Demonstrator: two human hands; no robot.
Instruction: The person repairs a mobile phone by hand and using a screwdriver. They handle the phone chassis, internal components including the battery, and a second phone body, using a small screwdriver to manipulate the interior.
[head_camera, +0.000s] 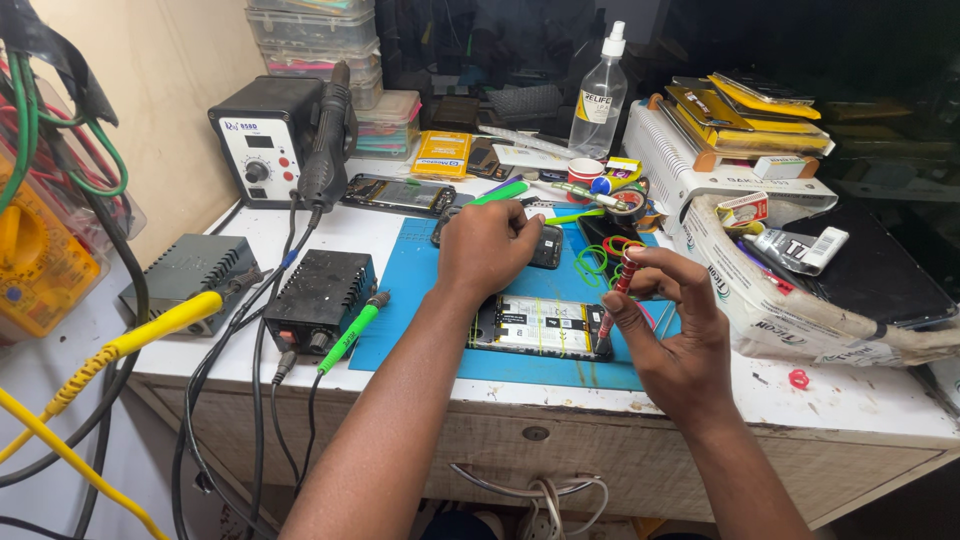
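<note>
- Blue rubber work mat (420, 290) covered the white bench top (850, 400), w/ an opened black phone, back cover off, (540, 326) lying flat at its front edge.
- Right hand (680, 330) pinched a thin red-handled screwdriver (615, 295) upright, tip at the phone's right end.
- Left hand (487, 245) rested knuckles-up, fingers curled, on the mat just behind the phone, touching a second dark phone (548, 245).
- Green-handled soldering iron (350, 335) lay left of the mat, beside a black power box (318, 295).

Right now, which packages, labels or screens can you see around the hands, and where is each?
Opened phone: on the blue mat, between left hand and right hand, white-labelled battery.
Spray bottle: back centre, clear, white label.
Yellow packet: back, flat.
Station display: back left, small, dark.
White boxes: right, stacked, printed sides.
</note>
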